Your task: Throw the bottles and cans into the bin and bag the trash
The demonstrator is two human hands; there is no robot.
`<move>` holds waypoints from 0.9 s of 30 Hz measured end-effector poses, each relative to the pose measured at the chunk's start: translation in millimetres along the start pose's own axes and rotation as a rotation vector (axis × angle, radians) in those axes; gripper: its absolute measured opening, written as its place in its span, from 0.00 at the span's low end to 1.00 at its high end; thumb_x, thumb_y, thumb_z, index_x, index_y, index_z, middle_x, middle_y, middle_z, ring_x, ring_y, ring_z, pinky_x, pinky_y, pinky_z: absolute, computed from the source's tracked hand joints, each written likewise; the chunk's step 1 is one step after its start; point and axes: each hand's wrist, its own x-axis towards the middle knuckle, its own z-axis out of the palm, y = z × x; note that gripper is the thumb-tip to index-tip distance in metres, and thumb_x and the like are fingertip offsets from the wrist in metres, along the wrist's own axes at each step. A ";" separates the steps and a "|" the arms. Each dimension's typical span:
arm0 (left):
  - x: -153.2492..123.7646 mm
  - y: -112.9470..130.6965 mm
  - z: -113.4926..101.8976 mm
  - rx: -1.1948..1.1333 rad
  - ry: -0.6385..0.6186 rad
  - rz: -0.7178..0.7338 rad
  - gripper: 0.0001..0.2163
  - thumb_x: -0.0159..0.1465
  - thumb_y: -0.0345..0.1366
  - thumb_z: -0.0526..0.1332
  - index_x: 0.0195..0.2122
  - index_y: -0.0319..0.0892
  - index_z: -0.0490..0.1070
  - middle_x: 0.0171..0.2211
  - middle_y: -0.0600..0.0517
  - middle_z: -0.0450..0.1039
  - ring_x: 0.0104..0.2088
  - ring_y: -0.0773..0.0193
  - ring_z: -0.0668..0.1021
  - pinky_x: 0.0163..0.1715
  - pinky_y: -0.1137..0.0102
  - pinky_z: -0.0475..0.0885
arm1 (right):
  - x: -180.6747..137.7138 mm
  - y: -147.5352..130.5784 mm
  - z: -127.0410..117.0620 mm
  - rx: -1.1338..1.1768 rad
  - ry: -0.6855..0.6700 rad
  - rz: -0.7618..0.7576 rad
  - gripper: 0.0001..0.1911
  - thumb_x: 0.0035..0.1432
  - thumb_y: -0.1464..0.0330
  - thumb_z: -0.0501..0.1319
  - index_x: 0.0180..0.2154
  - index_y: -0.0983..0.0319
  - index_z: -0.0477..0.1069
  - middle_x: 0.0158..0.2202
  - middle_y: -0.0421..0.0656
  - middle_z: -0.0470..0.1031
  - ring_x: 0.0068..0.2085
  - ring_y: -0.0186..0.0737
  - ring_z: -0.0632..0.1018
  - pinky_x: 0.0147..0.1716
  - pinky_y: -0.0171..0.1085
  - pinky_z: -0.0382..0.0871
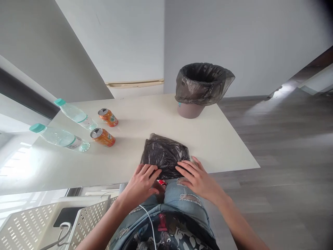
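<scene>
A folded black plastic bag lies on the white table, close to its front edge. My left hand rests on the bag's lower left corner, fingers stretched out over it. On the bag's right side lies my right hand, its fingers spread and flat on the plastic. Neither hand grips the bag. Beyond it, at the back right of the table, a purplish trash bin stands upright, lined with a black bag folded over its rim.
Two clear bottles with teal caps, a farther bottle and a nearer bottle, stand on the left. Beside them are two opened orange cans, a far can and a near can. A perforated basket sits below the table's front edge.
</scene>
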 end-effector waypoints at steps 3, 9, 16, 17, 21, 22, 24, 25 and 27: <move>-8.8 1.2 -2.7 -0.054 0.020 0.006 0.22 0.69 0.27 0.57 0.61 0.53 0.72 0.52 0.47 0.80 0.49 0.51 0.81 0.50 0.53 0.79 | -8.8 -1.9 6.2 0.090 0.119 -0.034 0.22 0.73 0.76 0.56 0.63 0.56 0.72 0.57 0.47 0.81 0.60 0.50 0.79 0.68 0.65 0.64; 25.2 -10.8 -36.5 -0.137 0.072 -0.099 0.20 0.73 0.31 0.51 0.63 0.47 0.72 0.46 0.45 0.82 0.41 0.56 0.83 0.42 0.58 0.79 | 16.8 -8.7 -1.4 0.475 0.358 0.315 0.09 0.73 0.66 0.58 0.47 0.56 0.77 0.48 0.48 0.83 0.50 0.50 0.83 0.51 0.50 0.80; 106.8 -60.6 -24.3 0.027 0.091 -0.178 0.14 0.76 0.34 0.52 0.56 0.46 0.75 0.53 0.44 0.82 0.54 0.50 0.80 0.58 0.51 0.71 | 69.7 12.6 6.7 0.402 0.430 0.717 0.10 0.69 0.61 0.59 0.46 0.57 0.75 0.40 0.46 0.82 0.40 0.49 0.83 0.41 0.45 0.79; 112.0 -61.6 -18.2 0.055 0.109 -0.171 0.15 0.77 0.34 0.51 0.57 0.45 0.75 0.57 0.43 0.80 0.59 0.49 0.78 0.61 0.50 0.69 | 72.4 15.6 11.4 0.346 0.445 0.721 0.10 0.69 0.62 0.59 0.46 0.58 0.75 0.40 0.48 0.80 0.41 0.51 0.82 0.43 0.47 0.79; 111.2 -50.1 7.9 0.058 0.074 0.007 0.23 0.79 0.44 0.49 0.70 0.42 0.65 0.70 0.42 0.68 0.71 0.50 0.68 0.72 0.50 0.57 | 71.9 16.7 20.7 0.150 0.552 0.665 0.14 0.68 0.66 0.57 0.51 0.61 0.74 0.51 0.56 0.74 0.53 0.56 0.78 0.54 0.54 0.76; 108.0 -46.8 14.1 0.049 0.041 0.050 0.26 0.79 0.47 0.49 0.72 0.40 0.61 0.72 0.42 0.65 0.72 0.50 0.66 0.74 0.50 0.55 | 70.9 14.9 19.7 0.113 0.555 0.623 0.16 0.69 0.66 0.57 0.55 0.61 0.73 0.55 0.58 0.73 0.57 0.57 0.77 0.57 0.55 0.75; 101.9 -43.4 24.9 0.043 -0.006 0.070 0.31 0.78 0.52 0.48 0.75 0.38 0.56 0.74 0.41 0.61 0.74 0.48 0.63 0.75 0.49 0.53 | 70.0 11.1 15.9 0.039 0.472 0.476 0.20 0.72 0.65 0.55 0.62 0.60 0.70 0.63 0.58 0.70 0.65 0.59 0.72 0.65 0.59 0.67; 99.6 -43.6 29.1 0.043 -0.016 0.055 0.33 0.78 0.53 0.47 0.76 0.38 0.54 0.75 0.41 0.59 0.75 0.48 0.61 0.75 0.49 0.52 | 70.1 9.9 14.3 0.006 0.388 0.388 0.22 0.74 0.64 0.53 0.65 0.60 0.68 0.67 0.57 0.68 0.69 0.59 0.68 0.69 0.60 0.61; 96.3 -46.7 34.3 0.044 -0.026 0.032 0.34 0.78 0.54 0.46 0.78 0.38 0.50 0.76 0.41 0.56 0.76 0.47 0.58 0.75 0.48 0.52 | 70.7 9.5 13.8 -0.044 0.202 0.254 0.26 0.76 0.61 0.51 0.71 0.59 0.63 0.73 0.53 0.62 0.74 0.58 0.62 0.74 0.64 0.51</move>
